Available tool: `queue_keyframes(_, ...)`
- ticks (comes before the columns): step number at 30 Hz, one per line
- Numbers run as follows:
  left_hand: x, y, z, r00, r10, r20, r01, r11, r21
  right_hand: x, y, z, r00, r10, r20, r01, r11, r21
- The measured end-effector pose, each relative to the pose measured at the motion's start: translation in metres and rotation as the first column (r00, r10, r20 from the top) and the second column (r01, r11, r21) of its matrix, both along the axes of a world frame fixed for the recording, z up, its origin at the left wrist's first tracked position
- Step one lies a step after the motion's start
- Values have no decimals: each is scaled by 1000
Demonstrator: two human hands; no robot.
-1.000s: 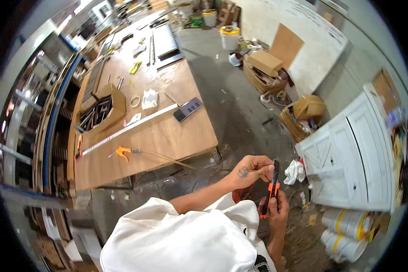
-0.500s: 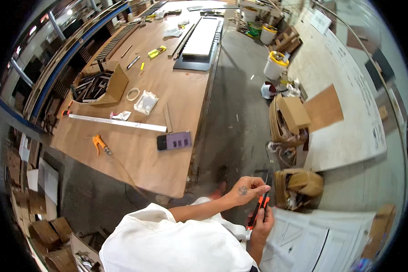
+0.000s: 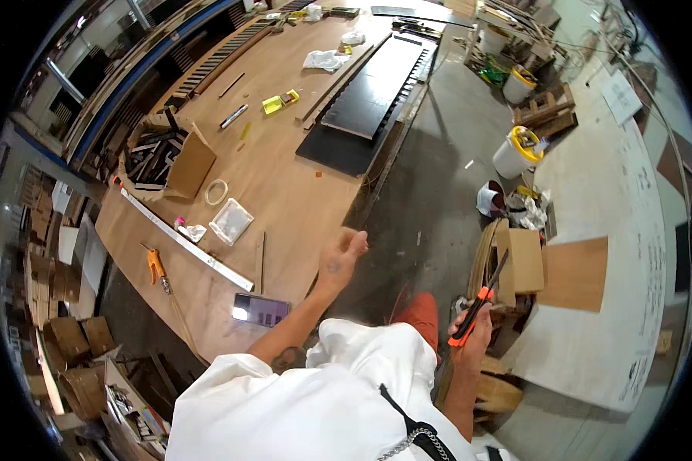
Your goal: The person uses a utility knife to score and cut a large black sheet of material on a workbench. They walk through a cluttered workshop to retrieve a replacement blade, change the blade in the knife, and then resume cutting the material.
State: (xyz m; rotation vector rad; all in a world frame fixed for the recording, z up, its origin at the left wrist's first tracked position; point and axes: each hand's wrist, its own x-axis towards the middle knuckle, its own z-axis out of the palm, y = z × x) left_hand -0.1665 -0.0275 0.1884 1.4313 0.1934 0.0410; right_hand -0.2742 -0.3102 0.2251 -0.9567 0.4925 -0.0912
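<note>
My right hand (image 3: 475, 332) grips an orange-and-black utility knife (image 3: 470, 316), its long blade (image 3: 502, 265) pointing up and away from me. The knife is held over the floor side, in front of a cardboard box. My left hand (image 3: 341, 260) hangs by the right edge of the wooden work table (image 3: 284, 200), slightly blurred. Its fingers are curled in, and I see nothing in them. Nearest to that forearm on the table is a phone (image 3: 260, 310). A thin strip (image 3: 260, 263) and a long white bar (image 3: 186, 240) lie just beyond the phone.
An orange air gun (image 3: 155, 267) with its hose lies at the table's near left. A box of dark strips (image 3: 188, 167), a tape roll (image 3: 216, 192) and dark panels (image 3: 373, 92) occupy the table. Buckets (image 3: 517, 152) and a cardboard box (image 3: 520, 261) stand along the right.
My left hand has left the knife and moved left toward the table. My right hand has raised the knife farther forward and right. The view has shifted, and the white panel top now looks dark.
</note>
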Motion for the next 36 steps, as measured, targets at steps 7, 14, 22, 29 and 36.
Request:
queue_keyframes(7, 194, -22, -55, 930, -92, 356, -324, 253, 911, 198, -47, -20, 863, 480, 157, -491, 871, 35)
queue_keyframes(14, 334, -18, -105, 977, -3, 214, -214, 53, 975, 381, -99, -54, 802, 585, 119, -594, 803, 52)
queue_keyframes(22, 330, -21, -90, 990, 28, 137, -139, 272, 952, 484, -101, -79, 677, 736, 33, -725, 658, 204)
queue_keyframes(29, 336, -9, -99, 970, 38, 240, -240, 293, 925, 513, -30, -87, 562, 820, -112, -819, 570, 68)
queue_keyframes(36, 357, 33, -95, 915, 147, 376, -404, 334, 852, 505, 26, -91, 430, 867, -253, -792, 228, -566)
